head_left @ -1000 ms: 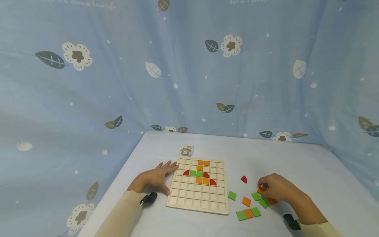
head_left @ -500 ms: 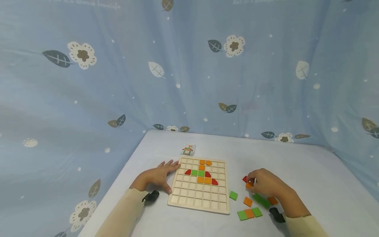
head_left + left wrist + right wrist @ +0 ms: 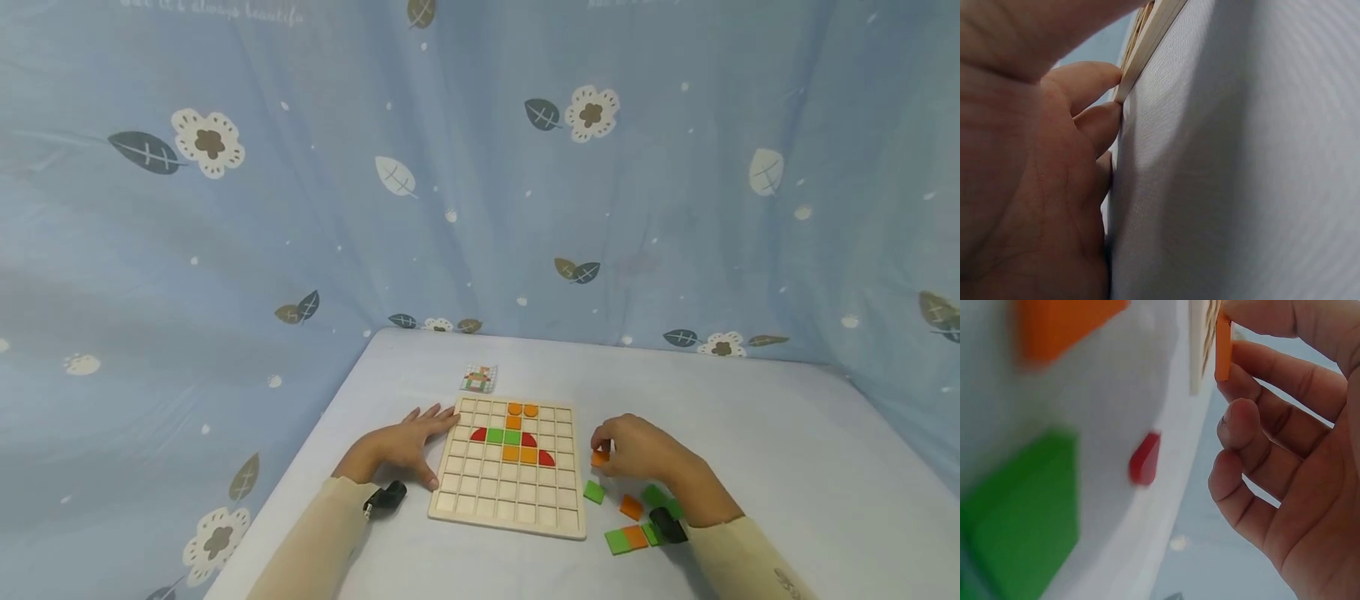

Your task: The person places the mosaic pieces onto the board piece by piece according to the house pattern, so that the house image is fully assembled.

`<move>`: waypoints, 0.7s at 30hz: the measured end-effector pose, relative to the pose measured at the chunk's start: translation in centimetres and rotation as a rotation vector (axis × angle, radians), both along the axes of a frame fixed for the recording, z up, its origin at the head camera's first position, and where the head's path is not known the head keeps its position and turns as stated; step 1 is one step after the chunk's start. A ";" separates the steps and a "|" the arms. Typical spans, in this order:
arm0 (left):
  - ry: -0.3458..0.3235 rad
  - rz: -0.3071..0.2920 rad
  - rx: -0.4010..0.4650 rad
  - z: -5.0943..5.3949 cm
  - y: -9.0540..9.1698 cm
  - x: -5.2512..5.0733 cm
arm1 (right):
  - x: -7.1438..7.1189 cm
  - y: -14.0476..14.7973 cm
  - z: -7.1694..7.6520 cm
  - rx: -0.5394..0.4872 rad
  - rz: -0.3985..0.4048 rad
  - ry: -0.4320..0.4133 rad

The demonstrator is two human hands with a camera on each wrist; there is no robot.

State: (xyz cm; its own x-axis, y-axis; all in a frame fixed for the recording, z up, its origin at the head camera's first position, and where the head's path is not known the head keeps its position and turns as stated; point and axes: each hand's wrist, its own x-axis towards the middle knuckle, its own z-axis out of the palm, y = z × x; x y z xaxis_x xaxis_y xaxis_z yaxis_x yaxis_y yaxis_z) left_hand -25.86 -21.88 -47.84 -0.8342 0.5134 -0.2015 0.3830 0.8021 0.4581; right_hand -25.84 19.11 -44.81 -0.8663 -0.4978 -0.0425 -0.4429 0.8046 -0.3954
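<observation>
Right hand (image 3: 637, 446) has one orange tile (image 3: 600, 458) pinched between thumb and fingertips, just off the right edge of the wooden board (image 3: 490, 491); its other fingers are loosely bent. Left hand (image 3: 403, 446) is spread wide and grips nothing, its fingertips and thumb set against the board's left edge.

Ten pieces sit in the board's grid: two orange discs (image 3: 514, 409), three orange squares (image 3: 511, 453), two green squares (image 3: 495, 436) and three red quarter-rounds (image 3: 478, 434). On the white desk (image 3: 750, 433), to the right of the board, the head view shows five loose green tiles (image 3: 594, 492), some partly behind the right wrist, and two loose orange tiles (image 3: 632, 507). One loose red piece (image 3: 1145, 459) shows on the desk in the right wrist view. One small picture card (image 3: 478, 378) lies just beyond the far edge of the board, and two black devices (image 3: 387, 500) are worn, one on each wrist.

One second ago the right hand was farther right, among the loose tiles; half a second ago it was beside the red piece with the orange tile, and now it is close to the board. From the head, the red piece and another orange tile, both seen before, are now hidden by the hand and arm. The ten pieces on the board and the left hand's hold on its edge are unchanged
</observation>
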 end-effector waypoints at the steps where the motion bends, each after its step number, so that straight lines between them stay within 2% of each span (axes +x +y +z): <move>1: 0.002 0.001 0.002 0.0 -0.1 0.0 | 0.0 -0.4 0.0 -0.001 0.005 0.004; 13: -0.001 0.022 0.011 0.0 -0.4 0.0 | -0.6 -4.4 0.5 -0.036 0.100 0.032; 21: -0.007 0.011 0.014 0.1 -0.1 0.2 | -0.9 -6.2 0.1 -0.022 0.162 0.020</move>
State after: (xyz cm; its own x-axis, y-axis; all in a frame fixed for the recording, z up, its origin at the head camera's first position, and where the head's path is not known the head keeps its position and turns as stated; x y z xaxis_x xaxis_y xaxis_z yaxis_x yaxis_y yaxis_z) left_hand -25.66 -22.02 -47.74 -0.8382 0.5073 -0.2003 0.3712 0.7997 0.4719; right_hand -26.72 12.86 -44.69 -0.7754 -0.6313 -0.0141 -0.5738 0.7136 -0.4019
